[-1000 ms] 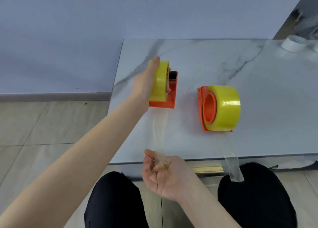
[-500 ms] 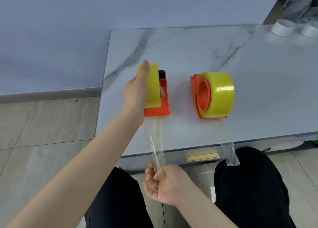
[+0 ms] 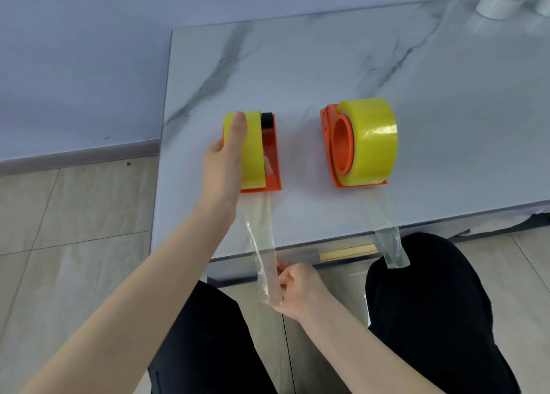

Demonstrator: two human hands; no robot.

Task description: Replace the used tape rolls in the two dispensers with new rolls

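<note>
Two orange tape dispensers stand on the marble table (image 3: 327,66). My left hand (image 3: 224,161) grips the yellow tape roll (image 3: 253,146) that sits in the left dispenser (image 3: 272,158). A clear strip of tape (image 3: 262,245) runs from it over the table's front edge down to my right hand (image 3: 294,289), which pinches the strip's free end. The right dispenser (image 3: 342,143) carries a wider yellow roll (image 3: 375,137), and its own clear tail (image 3: 390,242) hangs loose over the edge.
Two white tape rolls (image 3: 497,2) lie at the table's far right corner. The person's knees in black trousers (image 3: 431,304) sit below the front edge. Tiled floor (image 3: 74,215) and a pale wall are to the left.
The view has shifted so the table sits lower and nearer. My right hand has opened a little and now holds the strip lower down, with more tape drawn out.
</note>
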